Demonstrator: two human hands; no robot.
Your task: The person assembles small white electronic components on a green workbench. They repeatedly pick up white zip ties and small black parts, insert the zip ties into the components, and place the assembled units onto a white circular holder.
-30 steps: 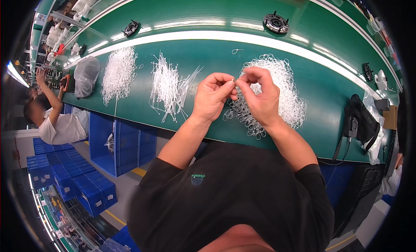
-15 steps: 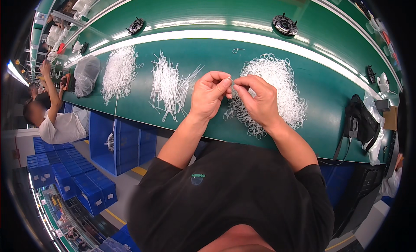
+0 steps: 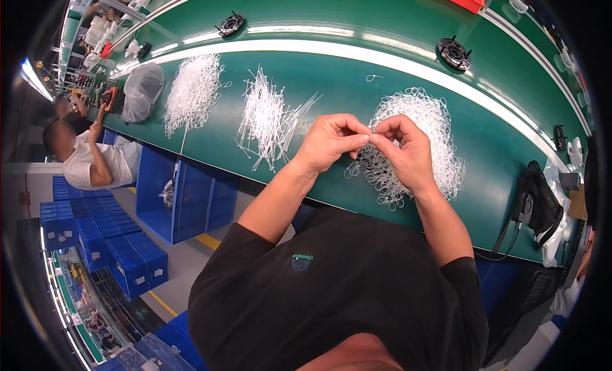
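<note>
My left hand (image 3: 328,143) and my right hand (image 3: 409,153) meet at the fingertips, both pinched on what looks like a thin white cable tie, mostly hidden by the fingers. Behind and beneath my right hand spreads a big heap of looped white cable ties (image 3: 428,119). To the left of my hands lies a pile of straight white cable ties (image 3: 262,119), some fanned out toward my left hand. Farther left is another heap of looped cable ties (image 3: 193,93). One single looped tie (image 3: 373,77) rests apart, beyond my hands on the green table (image 3: 331,84).
Black round parts (image 3: 454,53) sit on the green surface beyond the light strip. A black bag (image 3: 534,195) lies at the right end. A clear plastic bag (image 3: 141,93) stands at far left, near a seated person (image 3: 95,157). Blue bins (image 3: 137,262) fill the floor at left.
The view has shifted, so the table's things appear farther right. My fingertips have come closer together, thumbs now touching or nearly so. The co-worker at left has lowered a raised arm.
</note>
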